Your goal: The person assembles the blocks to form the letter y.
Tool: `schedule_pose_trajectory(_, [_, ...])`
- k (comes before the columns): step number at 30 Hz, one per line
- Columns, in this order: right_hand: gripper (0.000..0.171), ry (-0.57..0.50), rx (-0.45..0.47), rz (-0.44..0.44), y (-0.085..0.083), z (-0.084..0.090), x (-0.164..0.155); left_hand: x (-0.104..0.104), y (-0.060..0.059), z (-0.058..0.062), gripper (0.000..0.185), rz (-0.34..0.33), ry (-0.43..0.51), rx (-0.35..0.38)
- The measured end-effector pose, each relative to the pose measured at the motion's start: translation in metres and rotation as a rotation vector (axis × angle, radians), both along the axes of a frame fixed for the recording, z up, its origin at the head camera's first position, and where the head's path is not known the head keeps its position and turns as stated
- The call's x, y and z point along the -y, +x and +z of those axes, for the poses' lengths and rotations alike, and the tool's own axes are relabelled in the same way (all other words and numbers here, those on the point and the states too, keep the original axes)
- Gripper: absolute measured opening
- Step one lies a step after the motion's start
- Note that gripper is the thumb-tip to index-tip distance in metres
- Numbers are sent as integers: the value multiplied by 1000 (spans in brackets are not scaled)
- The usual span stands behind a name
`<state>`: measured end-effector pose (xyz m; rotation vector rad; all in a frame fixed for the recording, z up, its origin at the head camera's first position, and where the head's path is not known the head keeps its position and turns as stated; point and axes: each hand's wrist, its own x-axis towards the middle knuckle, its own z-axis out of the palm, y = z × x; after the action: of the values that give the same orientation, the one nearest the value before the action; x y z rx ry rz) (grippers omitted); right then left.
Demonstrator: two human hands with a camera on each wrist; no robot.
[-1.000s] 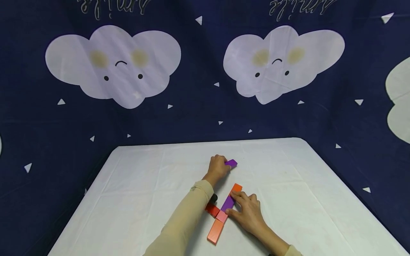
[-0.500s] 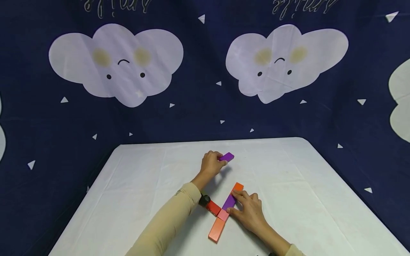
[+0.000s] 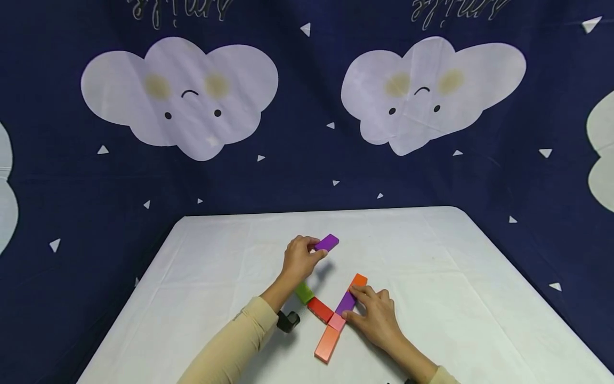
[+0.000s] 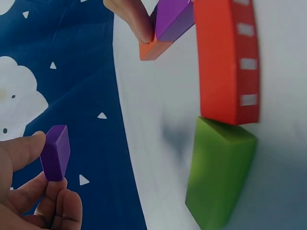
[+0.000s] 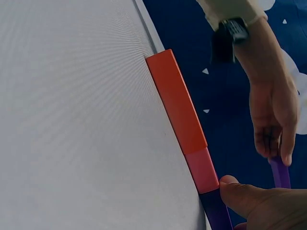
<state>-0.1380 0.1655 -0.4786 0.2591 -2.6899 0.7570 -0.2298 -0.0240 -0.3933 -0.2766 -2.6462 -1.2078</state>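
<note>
My left hand (image 3: 315, 250) pinches a small purple block (image 3: 328, 242) between thumb and fingers and holds it above the white table (image 3: 216, 250); the left wrist view shows the same purple block (image 4: 55, 152) in the air. My right hand (image 3: 350, 303) rests on a diagonal row of flat blocks, thumb and fingers pinching the sides of a second purple block (image 3: 345, 303). That row runs from an orange block (image 3: 358, 280) through the purple one and a pink block (image 3: 337, 321) to a long orange block (image 3: 326, 344). A red block (image 3: 320, 309) and a green block (image 3: 304, 292) branch off to the left.
The table is covered with a white cloth (image 3: 431, 256) and is backed by a dark blue cloud-print curtain (image 3: 307, 106). A black wrist camera (image 3: 288, 321) hangs under my left sleeve near the red block.
My left hand has lifted the purple block and carried it left and nearer to me. The arm no longer covers the green block. My right hand has stayed on the row.
</note>
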Motion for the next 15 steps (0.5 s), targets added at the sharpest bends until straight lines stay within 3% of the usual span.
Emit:
schedule_pose_trajectory(9, [59,-6,16,-2,0,0,-1,24,32,-5,31,15,133,5])
schedule_pose_trajectory(15, [59,-9,15,4,0,-1,-1,36,57,-9,30,40,152,11])
